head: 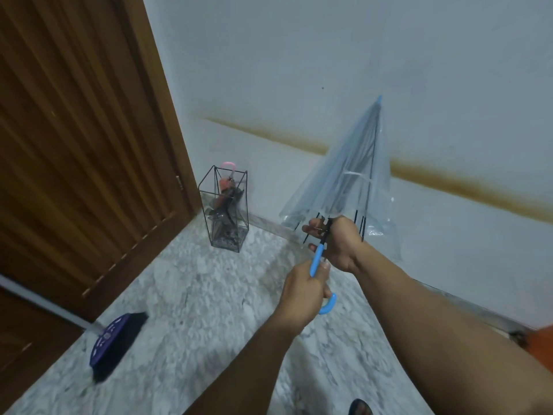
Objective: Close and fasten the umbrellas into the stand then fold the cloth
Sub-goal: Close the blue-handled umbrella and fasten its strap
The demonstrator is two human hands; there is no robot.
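Two hands work on one clear umbrella [344, 172], held up in front of the wall with its blue tip pointing upward and its canopy half collapsed into a loose cone. The left hand [302, 292] is wrapped tight around the blue handle [316, 262], just above the hook that curls out below the fist. The right hand [338, 244] is up at the base of the ribs, fingers [309, 229] partly curled around the black slider on the shaft; whether they actually pinch it or only rest against it cannot be told.

Several things could go wrong from here. The rib ends splay out right beside the right wrist, so a quick pull of the slider could nip skin or catch a fingertip in the joint. If the slider does not reach its catch, the canopy would likely spring wide again. The clear plastic hangs in slack folds, and wrapping it unevenly could leave a flap outside the strap, making the fastening loose.

The wire stand [225, 209] sits on the marble floor [179, 295] by the wooden door [74, 130], well apart from the hands, and already holds a dark umbrella [229, 196] with a pink handle. It looks light and narrow, so dropping the second umbrella in at an angle could tip it. No cloth is clearly in view.
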